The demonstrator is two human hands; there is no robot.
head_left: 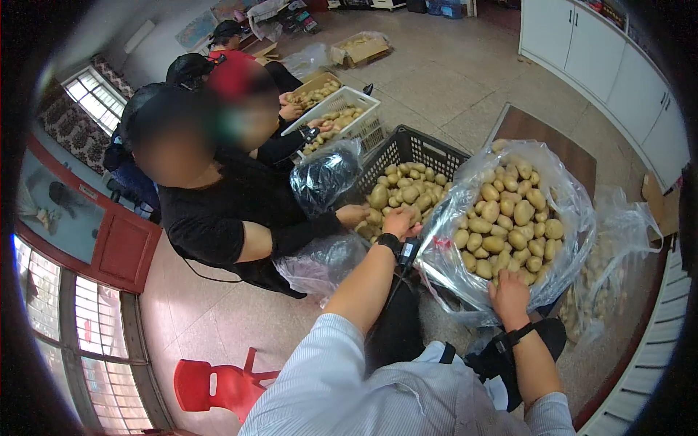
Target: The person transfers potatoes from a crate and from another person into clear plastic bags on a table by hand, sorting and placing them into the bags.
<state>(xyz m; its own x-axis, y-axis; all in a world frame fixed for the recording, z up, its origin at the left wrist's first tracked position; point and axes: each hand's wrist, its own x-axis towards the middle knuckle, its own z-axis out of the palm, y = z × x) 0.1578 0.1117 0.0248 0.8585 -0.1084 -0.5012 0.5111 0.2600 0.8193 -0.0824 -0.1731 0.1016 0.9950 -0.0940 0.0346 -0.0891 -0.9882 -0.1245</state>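
Our left hand is down over the potatoes in the black crate, fingers bent; can't tell how far open they are or whether they've got hold of one. Our right hand touches the potatoes at the near side of the clear plastic bag, fingers loosely bent — can't tell if one is gripped. Potatoes sit in both, heaped in the bag, with the crate just beside it.

For clean handling, we'd cup each potato from the sides, not pinch with nails, and keep the right fingers clear of the loose film. Co-worker's hand is near our left — we should work our own side of the crate and avoid knocks.
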